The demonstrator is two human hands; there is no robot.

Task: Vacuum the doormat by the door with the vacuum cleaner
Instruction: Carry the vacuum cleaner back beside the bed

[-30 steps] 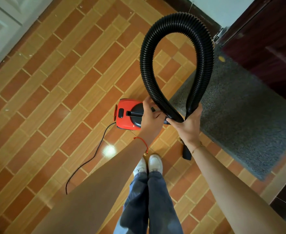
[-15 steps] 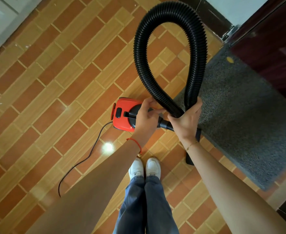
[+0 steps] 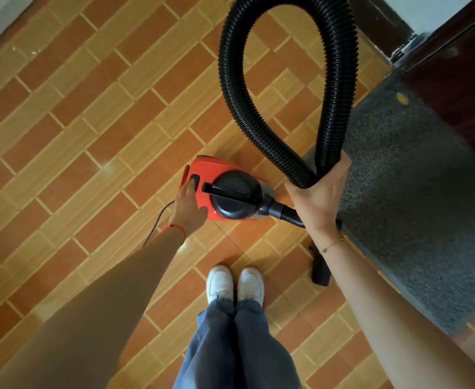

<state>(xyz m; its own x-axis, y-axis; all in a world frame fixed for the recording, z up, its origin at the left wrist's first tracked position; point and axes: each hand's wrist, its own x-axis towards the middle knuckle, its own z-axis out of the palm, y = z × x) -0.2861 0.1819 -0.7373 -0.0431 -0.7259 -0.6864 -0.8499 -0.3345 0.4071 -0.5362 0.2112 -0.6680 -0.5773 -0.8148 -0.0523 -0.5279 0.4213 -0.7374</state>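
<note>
A small red-and-black vacuum cleaner (image 3: 227, 192) sits on the brick-pattern tile floor (image 3: 76, 130), just ahead of the person's white shoes (image 3: 234, 284). The left hand (image 3: 188, 209) rests on the machine's 9 o'clock end, fingers straight and together, fingertips at the black switch (image 3: 194, 181). The right hand (image 3: 319, 192), at 3 o'clock from the vacuum cleaner, grips both runs of the looped black ribbed hose (image 3: 230, 88), fingers curled round them. The loop arches toward 12 o'clock. A black nozzle (image 3: 320, 272) shows below the right wrist. The grey doormat (image 3: 404, 206) lies at 3 o'clock, against a dark door (image 3: 455, 80). A thin cord (image 3: 157, 220) trails toward 7 o'clock.
</note>
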